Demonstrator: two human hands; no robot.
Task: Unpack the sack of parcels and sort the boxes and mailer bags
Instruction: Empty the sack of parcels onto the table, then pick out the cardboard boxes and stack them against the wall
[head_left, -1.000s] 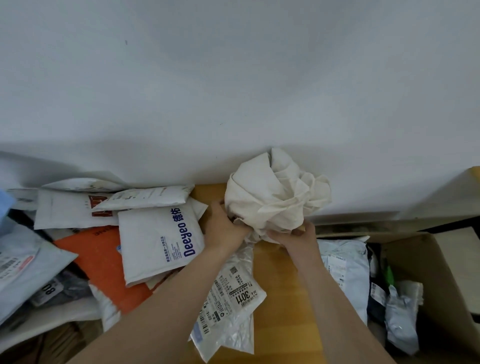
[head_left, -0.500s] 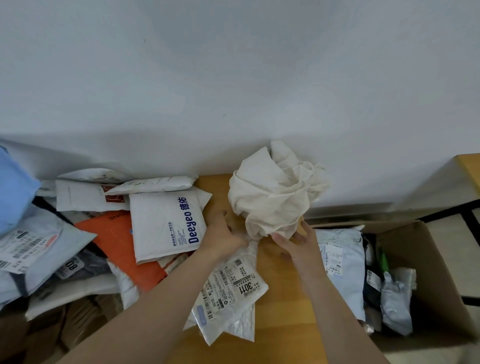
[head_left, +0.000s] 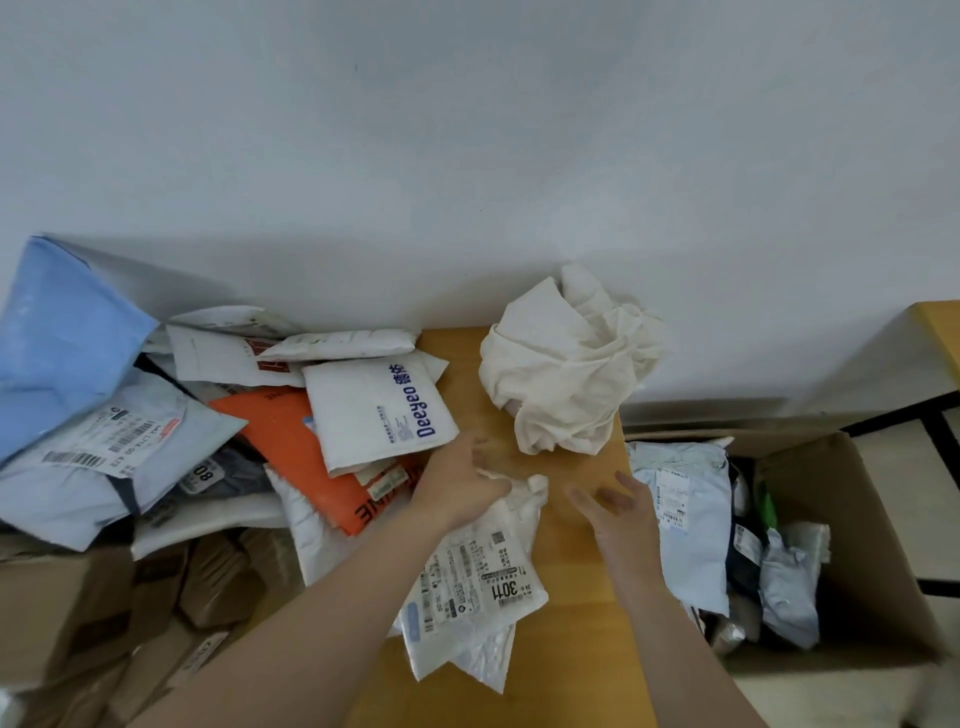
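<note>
Found the sack (head_left: 566, 358) crumpled into a slack cream bundle at twelve o'clock on the surface (head_left: 571, 566), against the wall, apart from both hands. Saw the right hand (head_left: 613, 506) just toward three o'clock of centre, grip wide, fingers spread and empty over bare wood. Saw the left hand (head_left: 460, 486) toward nine o'clock of it, blurred, lying on the bunched top edge of a labelled bag (head_left: 478, 587) of thin white plastic; could not tell that grip as pinching or merely resting. Noted more bags heaped from nine to ten o'clock: a white padded bag (head_left: 374, 410), an orange bag (head_left: 291, 441) and a blue bag (head_left: 57, 338), with brown boxes (head_left: 62, 608) at seven o'clock beyond the edge, and an open carton (head_left: 883, 545) at four o'clock holding further bags. Judged the labelled bag light, soft and slippery, likely to sag and slide; best taken by pinching the bunched top edge or clasping across a short side, not by the glossy flat face.
</note>
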